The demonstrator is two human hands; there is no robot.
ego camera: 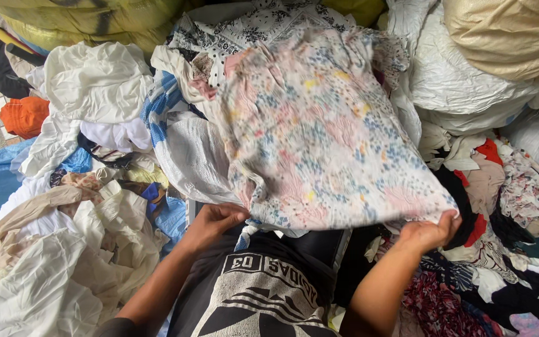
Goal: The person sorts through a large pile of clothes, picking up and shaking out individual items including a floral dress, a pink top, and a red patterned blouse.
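You have the pale floral-print cotton garment spread flat over the heap of mixed clothes (hem toward you), left hand and right hand each pinching a lower corner to keep it taut.

This looks like a used-clothing sorting place: heaps of mixed loose garments crowd every side, with big stuffed sacks and bales stacked behind them.
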